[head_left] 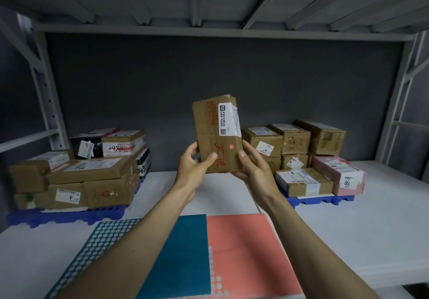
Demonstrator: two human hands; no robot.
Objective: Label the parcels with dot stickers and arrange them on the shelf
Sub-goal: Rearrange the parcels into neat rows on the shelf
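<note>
Both forearms were bare & reached up from the bottom of the view, converging toward centre, approx. symmetrical. Left hand (193,163) was raised w/ wrist bent slightly inward, fingers curled round the left edge of the parcel (217,133), thumb pressed flat on its front face. Right hand (253,167) sat opposite at about the same height, palm cupping the lower right corner, thumb on the front near the edge, other fingers wrapped behind & mostly hidden. Hands were close, not touching each other.
</note>
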